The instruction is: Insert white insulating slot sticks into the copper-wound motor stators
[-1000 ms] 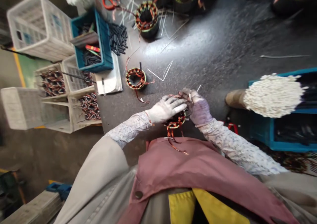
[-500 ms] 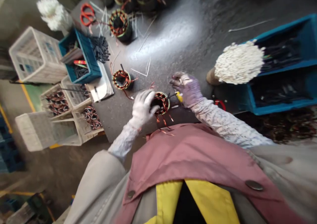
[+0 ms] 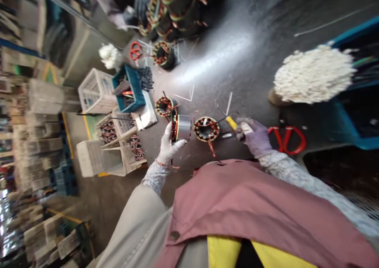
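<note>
My left hand (image 3: pixel 169 147), in a white glove, is closed around a wound motor stator (image 3: pixel 184 128) turned on its side, its grey core facing right and copper wires trailing. Just right of it, another stator (image 3: pixel 206 129) stands on the dark table with its winding ring upward and orange leads toward me. A third stator (image 3: pixel 164 106) is behind my left hand. My right hand (image 3: pixel 251 135), gloved in purple, has its fingers closed at the end of a yellow-handled tool (image 3: pixel 231 122) with a thin dark shaft. The shaft points toward the middle stator.
Red-handled scissors (image 3: pixel 286 138) lie right of my right hand. Farther right are a bundle of white ties (image 3: pixel 314 74) and blue bins (image 3: pixel 352 121). At left stand a small blue bin (image 3: pixel 137 92) and white crates (image 3: pixel 99 90). Another person's gloved hand (image 3: pixel 143 3) is at stacked stators.
My left hand has left the middle stator and now holds a different one on its side. My right hand, with the tool, is farther from the middle stator. The view has swung left.
</note>
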The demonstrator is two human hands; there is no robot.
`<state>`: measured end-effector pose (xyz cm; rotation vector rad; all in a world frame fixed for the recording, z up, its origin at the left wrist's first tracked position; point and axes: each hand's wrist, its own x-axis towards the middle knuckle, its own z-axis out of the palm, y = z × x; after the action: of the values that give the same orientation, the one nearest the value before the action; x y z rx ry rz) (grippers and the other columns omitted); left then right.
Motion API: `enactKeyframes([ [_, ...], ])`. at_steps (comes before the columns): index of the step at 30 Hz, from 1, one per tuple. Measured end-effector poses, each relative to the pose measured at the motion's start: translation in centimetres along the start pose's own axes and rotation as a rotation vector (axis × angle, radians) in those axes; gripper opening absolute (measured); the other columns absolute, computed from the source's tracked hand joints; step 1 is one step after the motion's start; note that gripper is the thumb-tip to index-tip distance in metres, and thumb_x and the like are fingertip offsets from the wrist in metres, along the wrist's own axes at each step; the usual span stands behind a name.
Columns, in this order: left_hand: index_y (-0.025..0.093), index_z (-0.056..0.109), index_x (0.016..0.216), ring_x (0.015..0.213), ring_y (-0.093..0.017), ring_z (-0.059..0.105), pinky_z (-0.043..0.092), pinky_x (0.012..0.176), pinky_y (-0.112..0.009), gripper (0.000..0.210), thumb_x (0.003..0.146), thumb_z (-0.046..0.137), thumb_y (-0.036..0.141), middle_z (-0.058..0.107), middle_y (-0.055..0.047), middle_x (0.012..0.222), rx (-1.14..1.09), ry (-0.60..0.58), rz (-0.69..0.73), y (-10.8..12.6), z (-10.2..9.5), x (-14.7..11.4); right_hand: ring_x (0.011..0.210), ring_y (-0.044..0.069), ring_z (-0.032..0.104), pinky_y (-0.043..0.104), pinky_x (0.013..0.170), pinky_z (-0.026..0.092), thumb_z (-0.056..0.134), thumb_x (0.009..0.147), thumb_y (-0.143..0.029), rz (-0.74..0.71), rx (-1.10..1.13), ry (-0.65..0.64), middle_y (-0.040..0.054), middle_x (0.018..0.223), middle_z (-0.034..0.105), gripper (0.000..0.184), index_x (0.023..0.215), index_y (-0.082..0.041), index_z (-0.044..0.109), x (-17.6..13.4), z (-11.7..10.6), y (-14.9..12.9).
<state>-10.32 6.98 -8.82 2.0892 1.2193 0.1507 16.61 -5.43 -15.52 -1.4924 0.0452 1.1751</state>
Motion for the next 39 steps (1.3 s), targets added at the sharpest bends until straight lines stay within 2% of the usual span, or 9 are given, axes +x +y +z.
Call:
enactKeyframes([
  [7, 0.012, 0.027, 0.154, 0.116, -0.034, 0.064, 0.051, 0.097, -0.048, 0.096, 0.073, 0.074, 0.035, 0.066, -0.021, 0.124, 0.504, 0.231, -0.233, -4.8, -5.2, 7.3, 0.047, 0.012, 0.048, 0.025, 0.040, 0.038, 0.064, 0.074, -0.053, -0.193, -0.362, 0.044, 0.0003, 0.059, 0.056, 0.031, 0.078, -0.022, 0.068, -1.0, 0.1, -1.4],
  [12, 0.010, 0.028, 0.154, 0.111, -0.038, 0.064, 0.049, 0.094, -0.052, 0.092, 0.074, 0.071, 0.030, 0.071, -0.021, 0.107, 0.644, 0.060, -0.250, -6.7, -4.3, 12.4, 0.051, 0.013, 0.053, 0.028, 0.048, 0.048, 0.065, 0.074, -0.046, -0.201, -0.406, 0.029, 0.0015, 0.065, 0.063, 0.025, 0.083, -0.022, 0.069, -1.6, 0.8, -0.5],
  [15, 0.014, 0.026, 0.155, 0.112, -0.039, 0.061, 0.047, 0.094, -0.053, 0.095, 0.075, 0.072, 0.038, 0.068, -0.019, 0.112, 0.585, 0.103, -0.235, -6.7, -3.3, 13.5, 0.065, 0.017, 0.062, 0.035, 0.065, 0.057, 0.060, 0.077, -0.038, -0.287, -0.474, 0.038, 0.0034, 0.079, 0.070, 0.021, 0.088, -0.024, 0.072, -1.1, 0.1, 0.6],
  [19, 0.010, 0.028, 0.152, 0.111, -0.040, 0.058, 0.045, 0.094, -0.053, 0.093, 0.078, 0.071, 0.047, 0.068, -0.017, 0.108, 0.574, 0.081, -0.296, -5.9, -2.8, 14.4, 0.095, 0.024, 0.066, 0.043, 0.092, 0.052, 0.052, 0.081, -0.026, -0.464, -0.997, -0.063, 0.0079, 0.100, 0.073, 0.025, 0.091, -0.022, 0.075, -0.5, -1.4, 0.1],
  [24, 0.007, 0.031, 0.150, 0.121, -0.038, 0.053, 0.040, 0.105, -0.056, 0.081, 0.084, 0.066, 0.039, 0.060, -0.021, 0.130, 0.614, 0.112, -0.201, -3.6, -3.1, 12.5, 0.106, 0.031, 0.059, 0.045, 0.091, 0.046, 0.054, 0.089, -0.032, -0.552, -1.621, -0.221, 0.0156, 0.118, 0.067, 0.034, 0.110, -0.015, 0.075, -0.6, 0.1, -2.3],
  [27, 0.018, 0.046, 0.143, 0.123, -0.030, 0.055, 0.042, 0.107, -0.047, 0.055, 0.092, 0.052, 0.037, 0.059, -0.014, 0.137, 0.521, 0.073, 0.000, -1.3, -0.9, 9.2, 0.110, 0.031, 0.055, 0.043, 0.089, 0.043, 0.048, 0.093, -0.029, -0.627, -1.707, -0.318, 0.0138, 0.128, 0.063, 0.035, 0.114, -0.019, 0.075, -0.1, 2.2, -2.7],
  [29, 0.024, 0.056, 0.135, 0.113, -0.025, 0.063, 0.050, 0.097, -0.038, 0.044, 0.093, 0.049, 0.032, 0.066, -0.009, 0.129, 0.404, -0.116, 0.075, 0.4, 2.2, 7.3, 0.119, 0.032, 0.050, 0.044, 0.094, 0.039, 0.048, 0.093, -0.025, -0.700, -1.696, -0.382, 0.0122, 0.137, 0.058, 0.035, 0.117, -0.021, 0.074, 0.7, 3.2, -2.4],
  [34, 0.021, 0.044, 0.147, 0.097, -0.026, 0.071, 0.055, 0.085, -0.038, 0.064, 0.085, 0.059, 0.026, 0.073, -0.010, 0.115, 0.316, -0.241, -0.091, 3.6, 9.9, 6.5, 0.133, 0.036, 0.040, 0.054, 0.108, 0.027, 0.055, 0.092, -0.031, -0.825, -1.737, -0.585, 0.0157, 0.142, 0.055, 0.042, 0.130, -0.016, 0.063, 2.4, 3.6, -1.1],
  [39, 0.025, 0.050, 0.142, 0.108, -0.019, 0.068, 0.053, 0.090, -0.032, 0.048, 0.094, 0.046, 0.023, 0.068, -0.007, 0.129, 0.331, -0.185, -0.082, 3.8, 10.7, 6.9, 0.130, 0.035, 0.044, 0.059, 0.107, 0.024, 0.052, 0.095, -0.029, -0.839, -1.827, -0.640, 0.0158, 0.144, 0.052, 0.040, 0.133, -0.021, 0.059, 1.9, 3.5, -0.7],
])
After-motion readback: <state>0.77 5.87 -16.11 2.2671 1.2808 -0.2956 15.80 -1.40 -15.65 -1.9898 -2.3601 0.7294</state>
